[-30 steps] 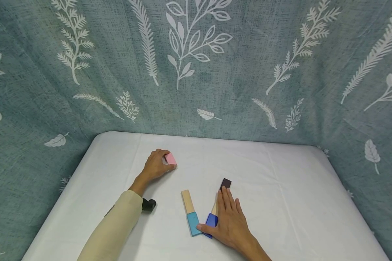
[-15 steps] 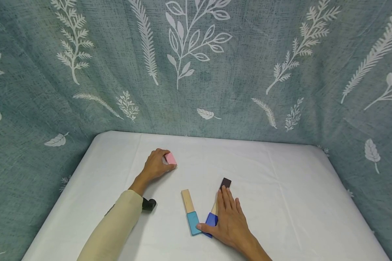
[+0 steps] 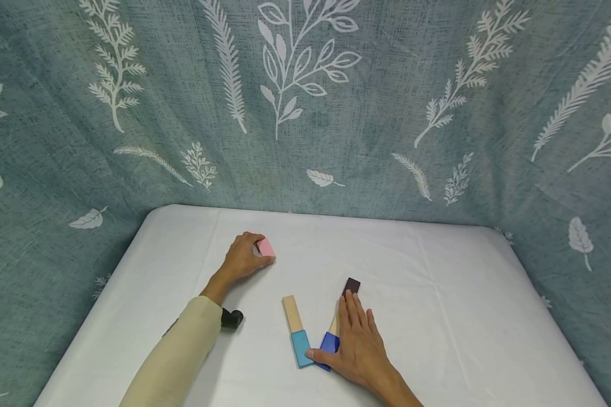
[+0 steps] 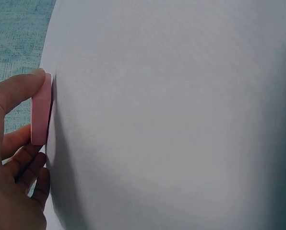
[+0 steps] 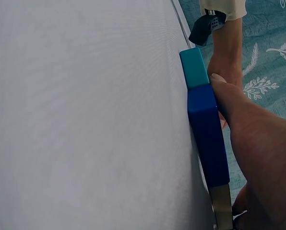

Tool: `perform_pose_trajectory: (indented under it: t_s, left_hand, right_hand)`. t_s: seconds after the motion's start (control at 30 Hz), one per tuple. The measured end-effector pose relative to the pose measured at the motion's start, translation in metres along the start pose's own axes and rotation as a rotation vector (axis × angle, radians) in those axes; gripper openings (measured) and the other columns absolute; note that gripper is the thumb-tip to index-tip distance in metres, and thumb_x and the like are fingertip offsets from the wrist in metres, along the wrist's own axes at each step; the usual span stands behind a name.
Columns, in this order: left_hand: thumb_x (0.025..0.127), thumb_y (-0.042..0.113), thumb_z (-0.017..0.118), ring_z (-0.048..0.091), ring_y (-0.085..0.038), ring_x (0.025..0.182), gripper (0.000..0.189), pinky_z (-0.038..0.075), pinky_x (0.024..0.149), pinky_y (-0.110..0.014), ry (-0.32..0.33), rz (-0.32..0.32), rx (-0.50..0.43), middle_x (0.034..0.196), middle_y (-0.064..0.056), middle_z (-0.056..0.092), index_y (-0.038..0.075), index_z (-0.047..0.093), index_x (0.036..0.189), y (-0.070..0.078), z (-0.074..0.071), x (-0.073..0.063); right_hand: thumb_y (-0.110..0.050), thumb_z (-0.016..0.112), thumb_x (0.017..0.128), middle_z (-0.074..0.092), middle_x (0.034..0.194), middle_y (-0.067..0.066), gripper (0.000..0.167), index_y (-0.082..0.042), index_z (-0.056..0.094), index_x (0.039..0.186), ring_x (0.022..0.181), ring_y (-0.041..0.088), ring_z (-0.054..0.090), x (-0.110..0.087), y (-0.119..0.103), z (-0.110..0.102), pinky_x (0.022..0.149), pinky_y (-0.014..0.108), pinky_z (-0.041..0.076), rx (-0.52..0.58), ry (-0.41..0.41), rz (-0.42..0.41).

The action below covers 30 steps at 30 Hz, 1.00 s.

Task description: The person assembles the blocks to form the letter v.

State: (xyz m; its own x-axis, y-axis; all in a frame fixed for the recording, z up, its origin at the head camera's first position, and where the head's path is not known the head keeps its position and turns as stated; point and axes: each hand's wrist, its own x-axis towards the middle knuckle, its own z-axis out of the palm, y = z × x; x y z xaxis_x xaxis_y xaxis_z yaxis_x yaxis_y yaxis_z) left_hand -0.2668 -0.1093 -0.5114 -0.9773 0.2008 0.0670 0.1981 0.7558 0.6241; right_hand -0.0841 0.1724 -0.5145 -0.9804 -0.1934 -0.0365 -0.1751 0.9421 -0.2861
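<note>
My left hand (image 3: pixel 241 257) pinches a small pink block (image 3: pixel 266 247) between thumb and fingers, at the far left part of the table. The left wrist view has the thumb at one end of the pink block (image 4: pixel 41 112) and a finger at the other. My right hand (image 3: pixel 358 345) lies with straight fingers over a slanted row: a black block (image 3: pixel 353 284), a plain wooden block mostly hidden, and a dark blue block (image 3: pixel 329 342). Its thumb reaches to the light blue block (image 3: pixel 301 349). From that block a plain wooden block (image 3: pixel 292 314) continues away, so both rows form a V.
A white cloth covers the table (image 3: pixel 468 316). Grey-green curtains (image 3: pixel 295 186) with white leaf prints hang behind and beside it. A black wrist camera (image 3: pixel 232 319) sticks out by the left sleeve (image 3: pixel 183 350).
</note>
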Motion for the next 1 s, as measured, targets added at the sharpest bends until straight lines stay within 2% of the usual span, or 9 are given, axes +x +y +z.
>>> perform_pose_trajectory:
  t_s: [0.33,0.57,0.83,1.0]
  left_hand:
    - [0.086,0.03,0.082,0.05,-0.035,0.124,0.066,0.041,0.105,-0.05,-0.026,-0.01,-0.017,0.132,-0.019,0.056,-0.001,0.057,0.138,0.003,-0.001,-0.003]
    - [0.085,0.029,0.082,0.053,-0.033,0.12,0.064,0.043,0.103,-0.048,-0.024,0.024,-0.023,0.129,-0.018,0.057,-0.002,0.058,0.136,0.006,0.0,-0.006]
    - [0.084,0.029,0.083,0.056,-0.027,0.107,0.065,0.046,0.096,-0.045,-0.034,0.037,-0.026,0.124,-0.015,0.058,-0.002,0.059,0.135,0.009,0.002,-0.012]
    - [0.084,0.029,0.084,0.056,-0.026,0.104,0.064,0.048,0.093,-0.045,-0.032,0.059,-0.016,0.122,-0.015,0.059,-0.002,0.06,0.134,0.012,0.003,-0.016]
  right_hand:
    - [-0.095,0.051,0.07,0.012,0.166,0.023,0.137,0.004,0.019,0.158,0.153,0.037,0.01,-0.001,0.0,0.0,0.12,0.058,0.014,-0.007,0.013,-0.01]
    - [-0.095,0.051,0.07,0.012,0.166,0.023,0.137,0.004,0.019,0.159,0.153,0.037,0.01,-0.001,0.001,0.001,0.12,0.058,0.013,-0.011,0.015,-0.009]
    - [-0.094,0.052,0.069,0.011,0.166,0.022,0.137,0.004,0.019,0.159,0.154,0.036,0.01,-0.002,0.0,0.001,0.12,0.058,0.014,-0.015,0.011,-0.009]
    - [-0.095,0.051,0.069,0.009,0.167,0.021,0.138,0.003,0.017,0.159,0.154,0.035,0.009,-0.001,0.0,0.002,0.12,0.057,0.012,-0.022,0.01,-0.001]
